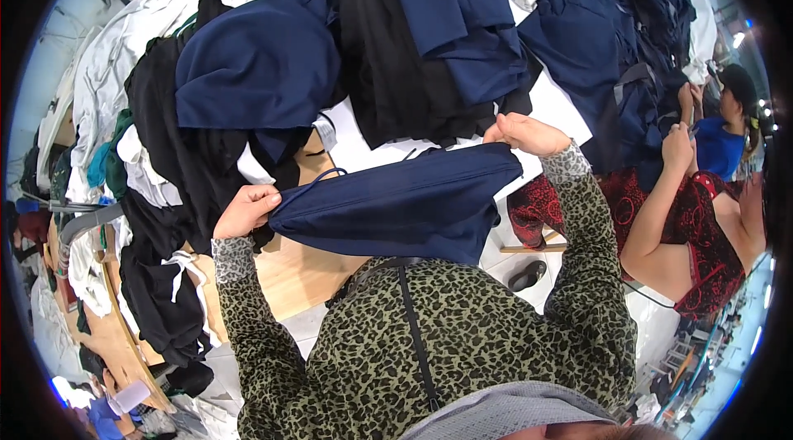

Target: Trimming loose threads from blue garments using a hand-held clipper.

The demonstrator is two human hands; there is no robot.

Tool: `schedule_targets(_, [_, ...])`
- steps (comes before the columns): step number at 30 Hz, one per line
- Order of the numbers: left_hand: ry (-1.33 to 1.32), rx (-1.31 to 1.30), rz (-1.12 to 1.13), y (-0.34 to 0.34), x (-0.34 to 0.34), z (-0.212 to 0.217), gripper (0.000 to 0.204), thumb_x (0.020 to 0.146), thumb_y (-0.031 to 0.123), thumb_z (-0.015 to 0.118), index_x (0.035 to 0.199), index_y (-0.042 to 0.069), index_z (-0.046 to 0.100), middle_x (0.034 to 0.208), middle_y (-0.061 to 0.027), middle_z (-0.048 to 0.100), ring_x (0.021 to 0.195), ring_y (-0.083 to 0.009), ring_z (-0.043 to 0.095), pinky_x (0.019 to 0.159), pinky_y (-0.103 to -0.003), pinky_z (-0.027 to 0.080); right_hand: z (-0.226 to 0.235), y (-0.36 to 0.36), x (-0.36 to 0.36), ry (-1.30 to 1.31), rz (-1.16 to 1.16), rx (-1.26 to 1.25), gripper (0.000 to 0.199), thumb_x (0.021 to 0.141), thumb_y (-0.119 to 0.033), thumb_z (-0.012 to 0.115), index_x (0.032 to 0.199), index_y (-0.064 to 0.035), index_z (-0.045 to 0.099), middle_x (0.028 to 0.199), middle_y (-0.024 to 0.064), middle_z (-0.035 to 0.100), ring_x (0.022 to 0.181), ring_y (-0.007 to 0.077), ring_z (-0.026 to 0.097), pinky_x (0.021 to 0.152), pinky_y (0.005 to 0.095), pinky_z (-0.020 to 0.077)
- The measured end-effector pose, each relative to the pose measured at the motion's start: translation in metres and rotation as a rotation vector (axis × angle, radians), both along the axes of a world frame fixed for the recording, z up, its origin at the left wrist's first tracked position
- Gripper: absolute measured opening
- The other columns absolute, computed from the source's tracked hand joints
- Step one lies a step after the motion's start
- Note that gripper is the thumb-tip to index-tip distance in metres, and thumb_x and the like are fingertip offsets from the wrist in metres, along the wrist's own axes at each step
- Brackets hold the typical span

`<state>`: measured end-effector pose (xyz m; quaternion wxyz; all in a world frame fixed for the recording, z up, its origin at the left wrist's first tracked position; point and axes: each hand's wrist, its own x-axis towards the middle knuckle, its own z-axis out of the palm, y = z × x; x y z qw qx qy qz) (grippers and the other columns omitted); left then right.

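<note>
Left hand (246, 210) and right hand (527, 134): we pinch opposite ends of navy garment (405, 204), both clamped, stretched above wooden counter (289, 275); garment piles (347, 52) behind.

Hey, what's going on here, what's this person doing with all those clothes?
A person in a leopard-print top holds a navy blue fabric garment stretched between both hands: the left hand grips one end, the right hand pinches the other, raised a little higher. In front lies a wooden table heaped with navy blue folded garments, black garments and white cloth pieces. To the right, another person in a red patterned dress sits close by.
</note>
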<state>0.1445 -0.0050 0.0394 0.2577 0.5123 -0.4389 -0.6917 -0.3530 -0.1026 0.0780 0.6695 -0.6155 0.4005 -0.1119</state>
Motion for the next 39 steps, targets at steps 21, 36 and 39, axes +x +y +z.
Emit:
schedule_targets(21, [-0.258, -0.771, -0.123, -0.006, -0.132, 0.069, 0.043, 0.074, 0.015, 0.074, 0.113, 0.004, 0.058, 0.117, -0.0098, 0.057, 0.093, -0.0178, 0.057, 0.075, -0.027, 0.047, 0.020, 0.038, 0.122, -0.276, 0.194, -0.028, 0.019, 0.080, -0.006, 0.067, 0.096, 0.0026, 0.063, 0.084, 0.0011, 0.064, 0.076, 0.0046, 0.054, 0.069, 0.0212, 0.0448])
schedule_targets(36, [0.035, -0.205, -0.342, -0.012, -0.122, 0.024, 0.022, 0.080, 0.018, 0.071, 0.092, 0.003, 0.060, 0.074, 0.0054, 0.056, 0.068, -0.0022, 0.047, 0.061, -0.020, 0.040, 0.027, 0.028, 0.086, 0.057, 0.319, -0.093, 0.036, 0.070, -0.011, 0.077, 0.100, 0.0023, 0.063, 0.086, 0.0016, 0.066, 0.077, 0.0064, 0.057, 0.074, 0.0219, 0.0463])
schedule_targets(39, [0.028, -0.194, -0.351, -0.012, -0.118, 0.023, 0.023, 0.079, 0.017, 0.072, 0.092, 0.003, 0.060, 0.074, 0.0054, 0.056, 0.068, -0.0023, 0.047, 0.061, -0.020, 0.041, 0.023, 0.026, 0.084, 0.035, 0.307, -0.026, 0.034, 0.071, -0.010, 0.077, 0.099, 0.0026, 0.063, 0.085, 0.0010, 0.066, 0.077, 0.0057, 0.056, 0.074, 0.0217, 0.0461])
